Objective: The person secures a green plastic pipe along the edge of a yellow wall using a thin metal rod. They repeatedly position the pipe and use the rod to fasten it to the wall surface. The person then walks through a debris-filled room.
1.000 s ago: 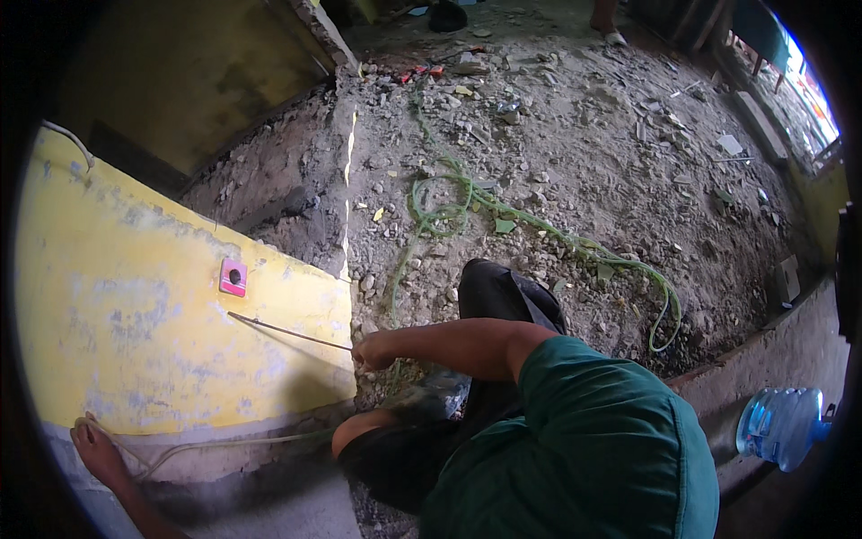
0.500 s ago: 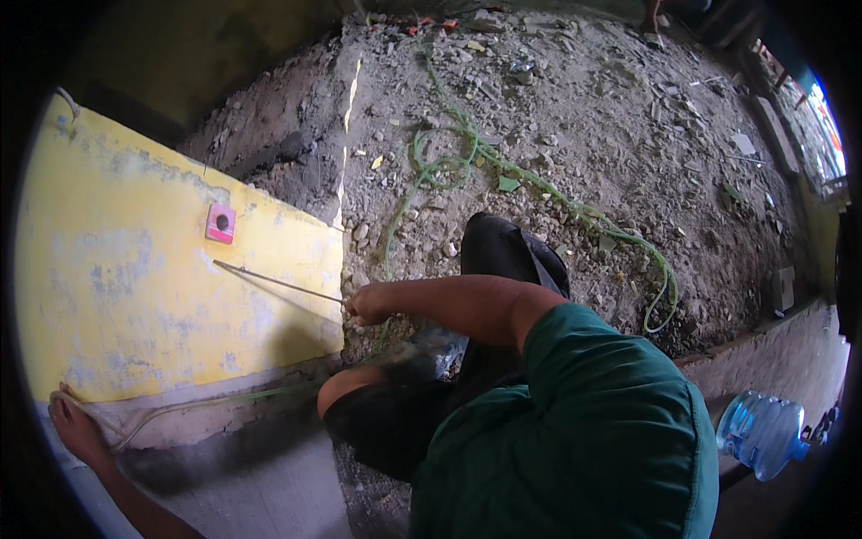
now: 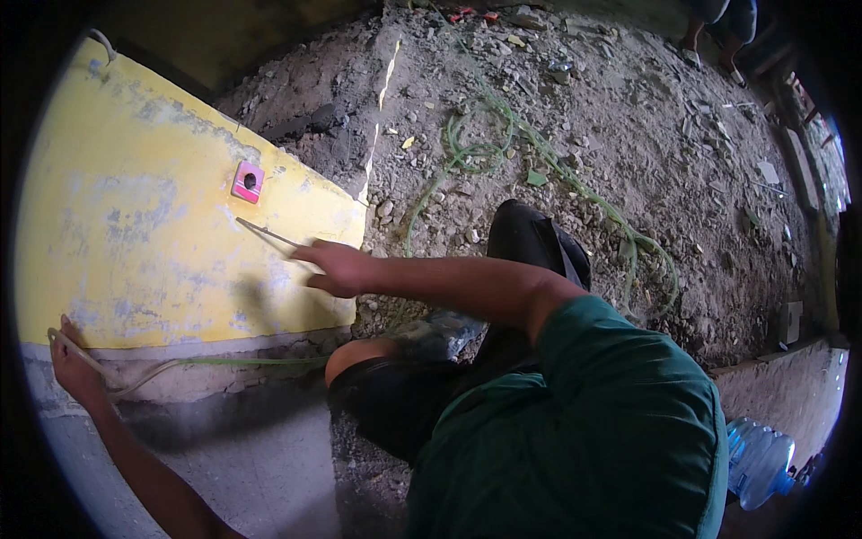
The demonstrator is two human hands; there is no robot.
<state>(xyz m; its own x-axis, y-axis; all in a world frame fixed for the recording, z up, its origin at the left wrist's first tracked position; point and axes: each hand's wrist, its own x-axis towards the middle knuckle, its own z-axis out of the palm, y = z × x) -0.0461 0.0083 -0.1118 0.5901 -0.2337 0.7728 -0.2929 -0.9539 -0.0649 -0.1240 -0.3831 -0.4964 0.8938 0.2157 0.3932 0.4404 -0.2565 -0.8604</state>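
Over the peeling yellow wall point(image 3: 171, 242), my right hand point(image 3: 341, 269) holds a thin dark rod point(image 3: 265, 232). One finger lies along the rod, and its far tip points at a pale scuffed patch of paint. Just above the tip, a small pink-red square plate point(image 3: 247, 183) with a dark round centre sits on the wall. At the far left, by the wall's lower edge, my left hand point(image 3: 75, 366) is closed round the end of a thin pale hose point(image 3: 162, 366). The hose loops below the hand and runs right along the ledge, turning greenish.
Green hose point(image 3: 575, 180) lies coiled across the rubble floor point(image 3: 646, 153). My bent knee point(image 3: 530, 229) is beside the wall's end. A large clear-blue water bottle point(image 3: 761, 463) lies at lower right. Another person's legs point(image 3: 718, 36) show at the far right. A yellow-white strip point(image 3: 388, 76) crosses the rubble.
My right hand has moved along the rod over the wall, so less of the rod shows. My left hand appears higher, and the whole view has shifted. More of the other person's legs show.
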